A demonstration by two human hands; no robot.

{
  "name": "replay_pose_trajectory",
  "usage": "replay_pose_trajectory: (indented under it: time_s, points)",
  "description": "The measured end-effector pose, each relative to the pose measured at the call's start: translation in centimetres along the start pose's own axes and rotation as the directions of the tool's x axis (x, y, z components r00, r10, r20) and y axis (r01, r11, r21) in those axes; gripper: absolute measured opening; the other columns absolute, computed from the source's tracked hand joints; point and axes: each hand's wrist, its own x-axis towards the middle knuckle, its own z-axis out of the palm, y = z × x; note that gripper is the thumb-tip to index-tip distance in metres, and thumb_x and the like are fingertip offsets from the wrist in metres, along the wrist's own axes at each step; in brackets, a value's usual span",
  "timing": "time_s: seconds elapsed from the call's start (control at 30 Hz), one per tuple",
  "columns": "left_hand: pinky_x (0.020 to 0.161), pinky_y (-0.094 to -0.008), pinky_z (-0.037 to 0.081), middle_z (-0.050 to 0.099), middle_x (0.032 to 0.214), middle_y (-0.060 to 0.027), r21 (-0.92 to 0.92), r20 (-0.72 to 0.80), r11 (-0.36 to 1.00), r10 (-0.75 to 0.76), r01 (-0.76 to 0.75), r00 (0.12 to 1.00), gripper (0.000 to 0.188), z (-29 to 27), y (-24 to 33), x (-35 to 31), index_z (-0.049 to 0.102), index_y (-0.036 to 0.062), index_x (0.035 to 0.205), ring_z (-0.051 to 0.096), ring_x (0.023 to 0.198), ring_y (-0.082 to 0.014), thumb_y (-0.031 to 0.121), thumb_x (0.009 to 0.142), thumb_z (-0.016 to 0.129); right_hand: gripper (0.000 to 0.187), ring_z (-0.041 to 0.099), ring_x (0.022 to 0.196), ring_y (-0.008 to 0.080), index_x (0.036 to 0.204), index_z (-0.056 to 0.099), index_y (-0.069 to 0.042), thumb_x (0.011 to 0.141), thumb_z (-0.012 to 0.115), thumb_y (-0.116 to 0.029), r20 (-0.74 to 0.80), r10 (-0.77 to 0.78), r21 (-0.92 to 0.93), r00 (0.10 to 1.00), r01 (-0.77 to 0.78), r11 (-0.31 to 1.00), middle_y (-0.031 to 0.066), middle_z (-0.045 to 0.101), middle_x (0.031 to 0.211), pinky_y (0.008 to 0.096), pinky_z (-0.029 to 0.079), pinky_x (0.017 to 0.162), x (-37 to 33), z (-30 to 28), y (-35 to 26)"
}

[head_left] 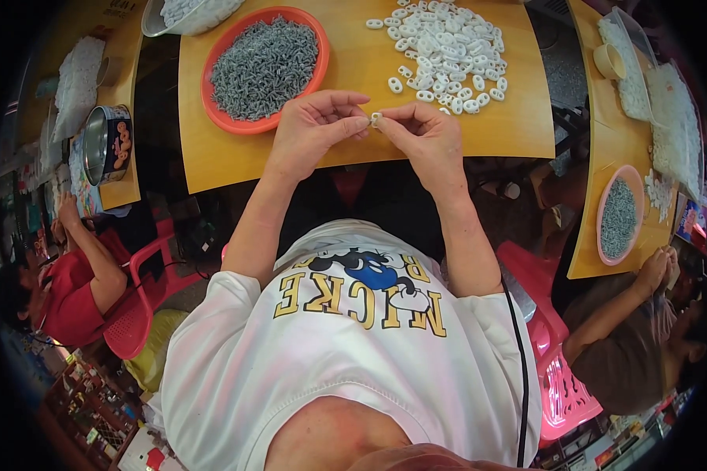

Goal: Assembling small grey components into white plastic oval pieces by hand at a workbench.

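Over the near part of the table, my right hand (430, 141) pinches a small white two-hole plastic piece (375, 119) between thumb and forefinger. My left hand (310, 131) meets it from the other side, thumb and fingers closed together at the piece. Whatever those left fingertips hold is too small to make out. Just left of my left hand stands a red plastic basin (209, 93) heaped with small grey screws (265, 69). Beyond my right hand lies a loose pile of white oval two-hole pieces (452, 55), some scattered toward the near side.
A clear tub (157, 22) of white pieces stands at the far left of the table (353, 71). On side tables are a round tin (97, 145) and a pink basin (602, 216) of screws. People sit working at left and right. Pink chairs (554, 377) stand close by.
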Motion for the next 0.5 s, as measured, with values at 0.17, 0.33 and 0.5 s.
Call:
replay_pose_trajectory:
  time_s: [0.17,0.33,0.5]
  points:
    - [0.066,-0.0223,0.05,0.063,0.082,-0.0083,0.004,-0.011,1.0,0.021,-0.021,1.0,0.024,-0.6,-0.3,0.0,0.06,-0.0044,0.1,0.062,0.072,-0.0122,0.0,0.077,0.065,0.009,0.056,0.066,0.0045,0.086,0.064,0.001,0.077,0.065,-0.001,-0.056,0.015,0.141,0.998,-0.007,0.99,0.0036,0.063,0.075,0.0159,0.042,0.058,0.2,-0.7,0.1]
    - [0.067,-0.0241,0.051,0.063,0.083,-0.0088,-0.038,-0.021,0.999,0.011,-0.011,1.0,0.024,0.2,0.1,0.0,0.059,-0.0048,0.101,0.062,0.073,-0.0141,-0.002,0.077,0.064,0.009,0.053,0.062,0.0053,0.085,0.064,0.002,0.076,0.065,0.001,-0.077,-0.015,0.198,0.997,0.03,0.98,0.0046,0.063,0.074,0.0165,0.041,0.056,0.4,-1.2,-0.1]
    - [0.07,-0.025,0.052,0.063,0.086,-0.0096,-0.14,-0.005,0.99,0.029,-0.03,1.0,0.027,0.7,-0.5,0.5,0.058,-0.0041,0.103,0.061,0.076,-0.0146,-0.005,0.076,0.063,0.009,0.053,0.06,0.005,0.085,0.064,0.001,0.076,0.065,0.001,-0.042,-0.025,0.23,0.999,0.034,0.972,0.0052,0.063,0.073,0.0166,0.04,0.055,0.4,-1.4,-0.2]
